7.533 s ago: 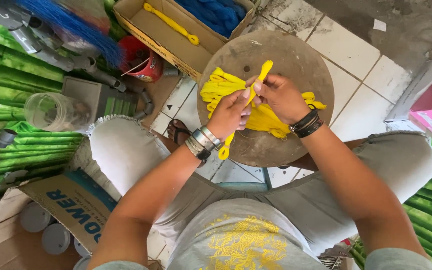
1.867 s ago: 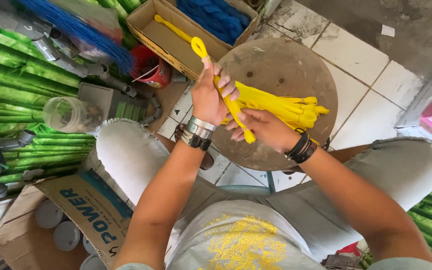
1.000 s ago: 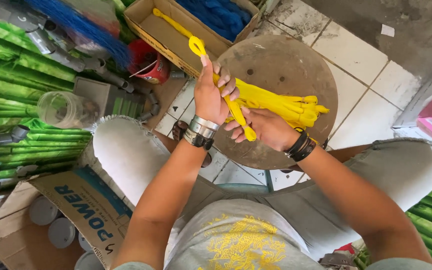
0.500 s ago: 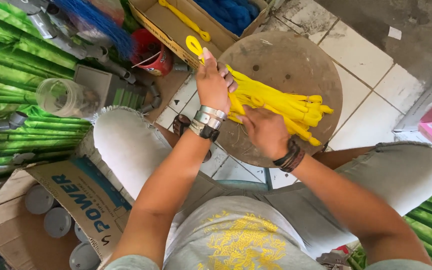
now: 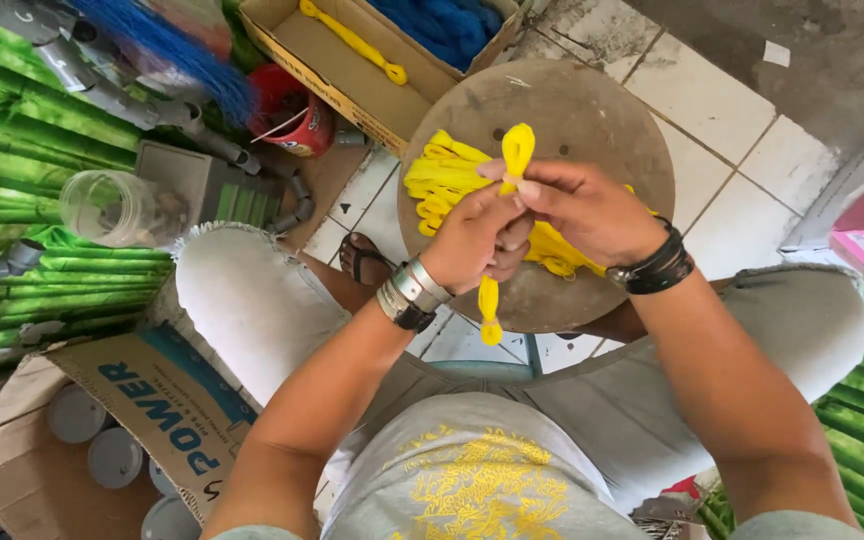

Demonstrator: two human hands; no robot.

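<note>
My left hand (image 5: 472, 238) and my right hand (image 5: 582, 208) meet over a round wooden stool top (image 5: 592, 110). Both grip one yellow string bundle (image 5: 517, 155); its looped end sticks up above my fingers and its tail hangs below my left hand. A pile of more yellow bundles (image 5: 442, 180) lies on the stool under and beside my hands. My left wrist wears metal bangles, my right wrist dark bands.
A cardboard box (image 5: 322, 50) at the top holds one yellow bundle (image 5: 352, 40) and a blue string mass (image 5: 442, 25). Green rolls (image 5: 12, 190), a clear jar (image 5: 112, 208), grey pipe fittings and a red tin (image 5: 287, 110) crowd the left. Another cardboard box (image 5: 122, 400) with white caps sits at lower left.
My hands have come together at the stool's near side. The bundle, earlier slanted toward the box, now stands upright between both hands with its loop on top.
</note>
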